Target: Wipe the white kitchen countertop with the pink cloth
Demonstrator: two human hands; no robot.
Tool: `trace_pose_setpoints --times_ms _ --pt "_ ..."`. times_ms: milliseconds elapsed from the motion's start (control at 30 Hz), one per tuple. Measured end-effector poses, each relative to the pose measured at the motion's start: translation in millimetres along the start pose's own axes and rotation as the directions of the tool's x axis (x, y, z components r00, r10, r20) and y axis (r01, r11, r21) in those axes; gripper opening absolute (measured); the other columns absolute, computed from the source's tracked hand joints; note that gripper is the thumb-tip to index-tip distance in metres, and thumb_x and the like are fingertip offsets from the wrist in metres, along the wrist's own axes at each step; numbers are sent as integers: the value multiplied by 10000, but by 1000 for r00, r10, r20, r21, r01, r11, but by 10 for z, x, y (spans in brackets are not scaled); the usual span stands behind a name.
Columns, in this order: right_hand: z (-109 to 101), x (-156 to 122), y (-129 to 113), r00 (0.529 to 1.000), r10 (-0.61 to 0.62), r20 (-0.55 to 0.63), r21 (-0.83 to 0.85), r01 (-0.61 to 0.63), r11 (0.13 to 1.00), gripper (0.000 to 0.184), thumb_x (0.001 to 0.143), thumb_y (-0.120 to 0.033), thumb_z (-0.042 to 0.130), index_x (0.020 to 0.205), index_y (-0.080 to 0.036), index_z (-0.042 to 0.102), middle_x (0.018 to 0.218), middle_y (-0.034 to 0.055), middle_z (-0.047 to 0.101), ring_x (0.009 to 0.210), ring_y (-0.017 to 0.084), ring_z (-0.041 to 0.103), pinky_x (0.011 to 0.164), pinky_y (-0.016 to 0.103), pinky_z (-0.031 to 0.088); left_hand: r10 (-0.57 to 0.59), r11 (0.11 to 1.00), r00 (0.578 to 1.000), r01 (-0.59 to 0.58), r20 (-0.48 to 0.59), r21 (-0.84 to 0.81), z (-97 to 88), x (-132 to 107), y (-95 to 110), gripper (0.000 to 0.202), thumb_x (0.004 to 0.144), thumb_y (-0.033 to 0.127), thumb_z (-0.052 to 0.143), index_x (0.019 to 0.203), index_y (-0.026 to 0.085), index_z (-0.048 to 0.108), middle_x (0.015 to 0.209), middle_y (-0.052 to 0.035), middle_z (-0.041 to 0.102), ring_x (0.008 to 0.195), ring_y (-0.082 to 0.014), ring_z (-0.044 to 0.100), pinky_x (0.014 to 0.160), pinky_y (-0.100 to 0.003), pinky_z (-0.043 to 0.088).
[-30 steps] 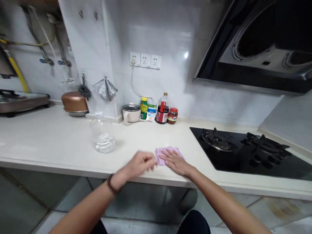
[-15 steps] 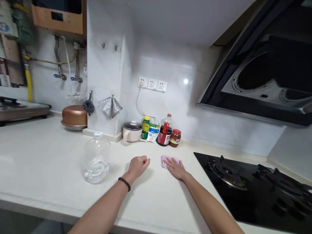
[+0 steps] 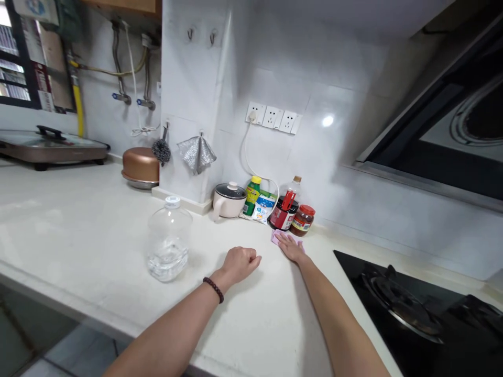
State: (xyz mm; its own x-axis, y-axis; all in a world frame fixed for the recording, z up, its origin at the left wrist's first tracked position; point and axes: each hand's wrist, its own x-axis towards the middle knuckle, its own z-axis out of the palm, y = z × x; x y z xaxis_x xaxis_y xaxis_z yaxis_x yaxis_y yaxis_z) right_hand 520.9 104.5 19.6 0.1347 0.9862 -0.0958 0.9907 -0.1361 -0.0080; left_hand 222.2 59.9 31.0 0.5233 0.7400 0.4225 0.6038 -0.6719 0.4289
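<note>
Your right hand point(image 3: 291, 247) lies flat on the pink cloth point(image 3: 276, 236), fingers stretched out and open, pressing it onto the worktop point(image 3: 98, 220) rather than gripping it. The cloth sits far along the worktop, just in front of the red-lidded jar point(image 3: 303, 220) and the dark sauce bottle point(image 3: 286, 209), with only its far left edge showing past your fingertips. Your left hand point(image 3: 240, 263) rests nearer you, to the left, curled into a loose fist with nothing visible in it.

For a clean wipe here, I'd spread the pressure through the whole palm so the cloth slides with the hand instead of bunching under the fingers. The jar and bottle look close enough to be nudged, so work along their bases in short strokes rather than pushing straight at them. The black hob point(image 3: 412, 309) lies to the right; mind its edge. The clear plastic bottle point(image 3: 168, 239) stands well to the left, apart from both hands.
</note>
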Motion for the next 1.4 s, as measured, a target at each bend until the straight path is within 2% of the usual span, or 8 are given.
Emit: trace_pose_setpoints --times_ms 233,500,600,700,833,933,1033,1400 --pt "76 -534 -155 998 -58 19 -2 58 998 568 1016 -554 109 1572 -444 151 1661 -88 120 1529 283 91 1167 664 69 -57 997 998 56 19 44 -73 -4 -50 356 944 362 473 699 202 676 703 -42 695 640 -166 577 578 -279 264" --pt "195 -1836 -407 974 -225 -13 71 225 972 557 1023 -580 163 1559 -443 222 1650 -85 162 1532 273 80 1191 628 11 -96 994 995 96 2 43 -67 -40 -137 385 952 378 452 743 202 723 777 -67 728 721 -188 622 616 -278 319" --pt "240 -2466 -302 964 -266 -6 123 265 957 554 1019 -599 201 1546 -445 274 1646 -82 186 1533 260 77 1208 592 -17 -111 993 994 111 -11 32 -67 -67 -164 388 946 385 451 743 206 728 779 -71 729 731 -198 629 609 -282 315" --pt "300 -3025 -44 974 -225 10 233 217 948 534 1032 -567 194 1521 -432 361 1635 -70 240 1530 239 106 1218 560 -43 -98 995 995 98 -9 1 -54 -81 -149 381 935 383 456 720 206 716 764 -68 722 708 -195 620 592 -284 299" --pt "385 -3379 271 998 -68 10 305 61 950 535 1021 -589 233 1467 -411 469 1613 -45 309 1523 257 147 1214 584 -27 -18 999 1000 18 10 -44 -3 -71 -47 362 918 350 468 658 205 673 725 -47 706 659 -174 590 583 -284 286" --pt "416 -3285 343 1000 -8 16 222 5 975 567 993 -637 279 1518 -441 367 1636 -63 234 1530 276 85 1207 606 -20 42 996 998 -40 35 -77 42 -64 58 360 908 349 481 622 201 641 685 -36 685 621 -163 564 569 -284 272" --pt "378 -2956 362 999 1 44 142 -8 990 601 989 -650 240 1559 -460 230 1650 -85 147 1533 280 38 1207 608 -6 79 991 994 -71 69 -111 64 -74 136 345 896 344 501 610 200 630 652 -31 667 588 -161 544 550 -289 255" --pt "250 -1014 916 999 48 -22 -17 -48 999 627 987 -628 97 1578 -430 166 1650 -80 160 1522 305 134 1184 641 129 85 995 986 -76 142 -67 49 -87 173 310 877 299 508 610 197 627 632 -37 662 574 -164 551 553 -298 242"
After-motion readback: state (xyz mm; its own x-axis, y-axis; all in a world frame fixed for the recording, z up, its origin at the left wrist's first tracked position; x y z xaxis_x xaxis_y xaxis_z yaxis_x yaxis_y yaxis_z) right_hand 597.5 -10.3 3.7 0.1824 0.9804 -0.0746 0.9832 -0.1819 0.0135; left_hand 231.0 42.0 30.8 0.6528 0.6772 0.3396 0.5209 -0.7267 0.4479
